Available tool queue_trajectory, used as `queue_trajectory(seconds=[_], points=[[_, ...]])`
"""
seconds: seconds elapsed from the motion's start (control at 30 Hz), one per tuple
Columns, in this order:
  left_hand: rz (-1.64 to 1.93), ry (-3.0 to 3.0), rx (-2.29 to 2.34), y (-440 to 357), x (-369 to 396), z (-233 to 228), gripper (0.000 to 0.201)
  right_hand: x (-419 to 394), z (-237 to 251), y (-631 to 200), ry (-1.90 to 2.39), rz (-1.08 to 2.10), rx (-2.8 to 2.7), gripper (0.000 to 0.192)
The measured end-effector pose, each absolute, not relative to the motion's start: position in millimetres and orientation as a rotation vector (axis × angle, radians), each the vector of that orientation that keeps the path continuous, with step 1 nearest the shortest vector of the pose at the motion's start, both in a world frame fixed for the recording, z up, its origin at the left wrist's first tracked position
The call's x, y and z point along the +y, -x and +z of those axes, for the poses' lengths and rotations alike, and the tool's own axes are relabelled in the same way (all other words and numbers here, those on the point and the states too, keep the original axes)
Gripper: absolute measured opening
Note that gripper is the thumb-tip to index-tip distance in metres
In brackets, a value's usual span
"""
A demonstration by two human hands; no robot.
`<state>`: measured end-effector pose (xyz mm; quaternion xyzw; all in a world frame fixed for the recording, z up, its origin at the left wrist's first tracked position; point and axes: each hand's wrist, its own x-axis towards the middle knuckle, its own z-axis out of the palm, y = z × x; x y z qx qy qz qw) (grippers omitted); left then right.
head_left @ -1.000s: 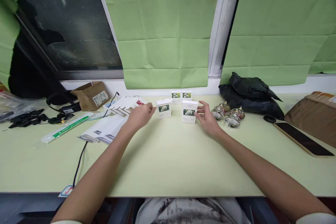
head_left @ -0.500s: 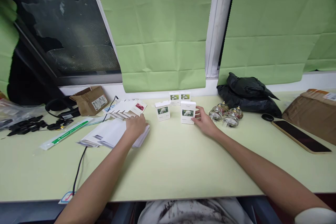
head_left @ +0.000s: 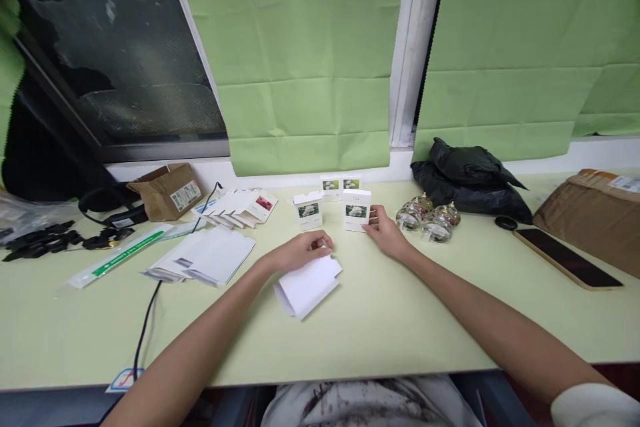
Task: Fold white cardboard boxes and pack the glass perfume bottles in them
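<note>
My left hand (head_left: 303,250) is closed on the upper end of a folded white paper (head_left: 309,285), in the middle of the table. My right hand (head_left: 384,232) grips the right edge of a small upright white box (head_left: 357,211) with a white-flower picture. Just left of that box stands a similar box (head_left: 309,211) with its top flap open. Two more small boxes (head_left: 341,187) stand side by side behind. To the left lies a pile of folded white papers (head_left: 220,257), and beyond it a fan of flat cartons (head_left: 240,205), one showing a red picture.
Clear baubles with gold caps (head_left: 437,229) sit right of my right hand, before black plastic bags (head_left: 467,180). A phone (head_left: 565,258) and brown parcel (head_left: 593,213) are far right. An open brown box (head_left: 167,192), black cable (head_left: 145,327) and green-striped plastic sleeve (head_left: 120,255) occupy the left.
My left hand has moved right from the paper pile, bringing one folded paper to the table's middle. My right hand stays on the white box, which has hardly moved.
</note>
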<state>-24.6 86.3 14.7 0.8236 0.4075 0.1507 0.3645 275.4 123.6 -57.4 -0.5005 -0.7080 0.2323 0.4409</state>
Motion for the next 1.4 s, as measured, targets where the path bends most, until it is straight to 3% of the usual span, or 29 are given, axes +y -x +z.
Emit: queue_trajectory(seconds=[0.13,0.23,0.37,0.5,0.67,0.77,1.03,1.23,1.4], points=[[0.668,-2.021,1.100,12,88,0,0.039,119,-55,-275,1.346,0.608,-1.722,0.051],[0.814,-1.995,1.106,9,91,-8,0.036,107,-45,-276,1.578,0.454,-1.686,0.052],[1.005,-1.962,1.116,6,92,-11,0.031,84,-20,-271,1.678,0.110,-1.809,0.022],[1.194,-1.919,1.113,1,88,-9,0.030,64,-9,-249,1.310,0.438,-1.863,0.046],[1.304,-1.894,1.165,-4,83,-9,0.030,58,-27,-227,0.911,1.156,-1.737,0.043],[1.312,-1.891,1.174,-7,82,-11,0.031,62,-37,-225,0.834,1.398,-1.665,0.045],[1.274,-1.836,1.134,-8,81,-17,0.036,74,-51,-231,0.901,1.416,-1.537,0.039],[1.153,-1.675,1.019,-12,80,-22,0.059,78,-52,-231,0.843,1.313,-1.468,0.037],[0.997,-1.632,0.960,-12,80,-23,0.053,74,-46,-231,0.832,1.108,-1.453,0.037]])
